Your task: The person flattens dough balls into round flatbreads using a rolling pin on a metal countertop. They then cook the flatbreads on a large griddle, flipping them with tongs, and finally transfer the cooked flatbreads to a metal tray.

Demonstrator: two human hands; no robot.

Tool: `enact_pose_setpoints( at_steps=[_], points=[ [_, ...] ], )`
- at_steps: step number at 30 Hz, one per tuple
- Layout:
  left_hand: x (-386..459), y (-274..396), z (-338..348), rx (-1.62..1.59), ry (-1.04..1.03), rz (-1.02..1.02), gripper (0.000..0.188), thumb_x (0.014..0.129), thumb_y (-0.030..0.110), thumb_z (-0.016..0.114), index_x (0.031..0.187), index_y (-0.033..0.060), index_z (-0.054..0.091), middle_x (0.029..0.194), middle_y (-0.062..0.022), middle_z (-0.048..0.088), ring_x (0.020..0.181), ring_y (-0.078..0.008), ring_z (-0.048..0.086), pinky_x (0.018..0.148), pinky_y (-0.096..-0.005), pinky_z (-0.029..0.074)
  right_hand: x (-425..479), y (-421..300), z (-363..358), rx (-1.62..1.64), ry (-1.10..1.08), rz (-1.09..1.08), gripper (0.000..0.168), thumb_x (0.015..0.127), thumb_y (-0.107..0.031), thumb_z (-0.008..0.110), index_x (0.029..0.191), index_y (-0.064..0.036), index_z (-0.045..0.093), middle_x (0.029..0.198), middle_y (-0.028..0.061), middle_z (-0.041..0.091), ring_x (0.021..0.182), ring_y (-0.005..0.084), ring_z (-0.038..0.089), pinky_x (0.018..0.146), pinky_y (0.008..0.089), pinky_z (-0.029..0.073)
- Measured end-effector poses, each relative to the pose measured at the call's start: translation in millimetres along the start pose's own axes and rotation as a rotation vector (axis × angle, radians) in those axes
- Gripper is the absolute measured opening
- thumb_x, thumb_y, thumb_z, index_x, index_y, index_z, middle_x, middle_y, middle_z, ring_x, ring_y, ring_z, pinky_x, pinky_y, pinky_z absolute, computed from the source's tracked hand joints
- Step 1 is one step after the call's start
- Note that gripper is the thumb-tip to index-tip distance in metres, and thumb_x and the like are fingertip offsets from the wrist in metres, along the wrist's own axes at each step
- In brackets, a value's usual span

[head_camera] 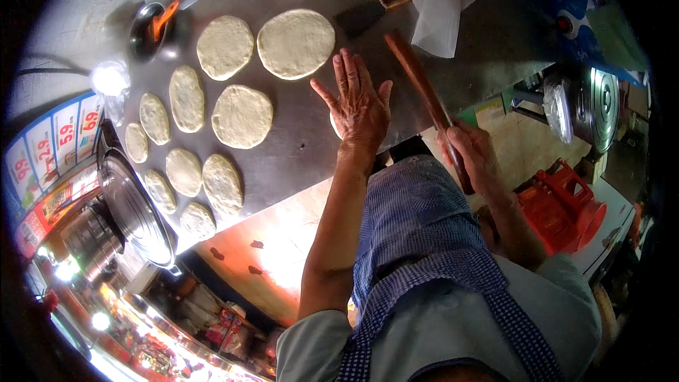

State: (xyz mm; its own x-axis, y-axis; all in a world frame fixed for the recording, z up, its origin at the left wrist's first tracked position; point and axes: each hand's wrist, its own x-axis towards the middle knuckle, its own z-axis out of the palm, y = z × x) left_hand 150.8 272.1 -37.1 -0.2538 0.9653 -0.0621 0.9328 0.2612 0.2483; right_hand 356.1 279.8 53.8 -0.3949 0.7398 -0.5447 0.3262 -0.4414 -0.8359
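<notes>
My left hand [356, 98] is spread flat, palm down, over the metal worktop [297, 132]. Under its heel a pale dough piece [334, 125] shows only a sliver of its edge; the rest is hidden. In my right hand [469, 151] is a brown wooden rolling pin [421, 77], held at its near end and slanting up over the worktop's edge. A large flattened dough round [296, 44] lies just beyond my left fingertips. Two more big rounds, one dough round [225, 48] farther back and one dough round [242, 116] nearer, lie left of it.
Several smaller dough discs [183, 172] cover the worktop's left end. A dark bowl [144, 37] with an orange-handled utensil [165, 18] stands at the back left. A broad scraper [363, 16] and white cloth [437, 5] lie beyond the pin. A lidded pot [135, 207] borders the left edge.
</notes>
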Motion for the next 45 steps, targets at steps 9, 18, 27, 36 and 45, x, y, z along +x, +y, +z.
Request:
enact_pose_setpoints(
  at_steps=[9,18,27,36,45],
  points=[
    [-23.4,-12.1,-29.7,-1.153,0.558,-0.175,0.061,0.102,0.039,0.033,0.149,0.0026,0.022,0.157,-0.0206,0.011,0.147,-0.0319,0.004,0.113,-0.0566,-0.005,28.6,-5.6,24.6,-0.489,0.09,-0.666,0.036,0.091,-0.015,0.061,0.123,-0.002,0.051,0.101,0.0165,0.059,0.088,0.0271,0.061,0.074,0.0356,0.051],
    [-100.4,-55.8,-24.6,-0.069,0.095,0.008,0.059,0.099,0.036,0.039,0.149,0.0058,0.027,0.157,-0.0164,0.017,0.147,-0.0301,0.008,0.11,-0.0613,-0.011,44.8,40.6,60.0,-1.116,0.158,-0.83,0.055,0.078,-0.015,0.075,0.127,-0.007,0.051,0.132,0.0129,0.046,0.122,0.0291,0.047,0.1,0.0462,0.037],
    [11.5,-79.2,-20.6,0.044,0.352,-0.022,0.059,0.097,0.038,0.046,0.141,0.0007,0.039,0.152,-0.0199,0.029,0.143,-0.0317,0.022,0.109,-0.0659,-0.003,147.5,-1.1,68.8,-1.257,0.445,-0.753,0.056,0.098,-0.041,0.043,0.141,-0.006,0.039,0.153,0.0202,0.022,0.141,0.0372,0.023,0.107,0.0648,0.019],
    [-122.0,-54.9,-57.4,-0.098,0.027,0.007,0.05,0.096,0.025,0.049,0.14,0.0046,0.041,0.145,-0.0168,0.04,0.14,-0.0334,0.028,0.111,-0.0623,0.005,12.9,49.4,61.2,-1.2,0.044,-0.715,0.073,0.081,-0.017,0.07,0.143,-0.006,0.034,0.149,0.0187,0.029,0.138,0.0345,0.028,0.11,0.0573,0.023],
    [-10.9,-35.0,-38.1,-0.292,0.114,0.116,0.046,0.08,0.012,0.07,0.122,0.0055,0.054,0.12,-0.0146,0.057,0.114,-0.0343,0.051,0.093,-0.0482,0.041,3.2,59.1,58.9,-0.999,0.086,-0.817,0.058,0.077,-0.005,0.069,0.129,-0.001,0.045,0.105,0.0176,0.053,0.092,0.032,0.054,0.081,0.0435,0.048]
  ],
)
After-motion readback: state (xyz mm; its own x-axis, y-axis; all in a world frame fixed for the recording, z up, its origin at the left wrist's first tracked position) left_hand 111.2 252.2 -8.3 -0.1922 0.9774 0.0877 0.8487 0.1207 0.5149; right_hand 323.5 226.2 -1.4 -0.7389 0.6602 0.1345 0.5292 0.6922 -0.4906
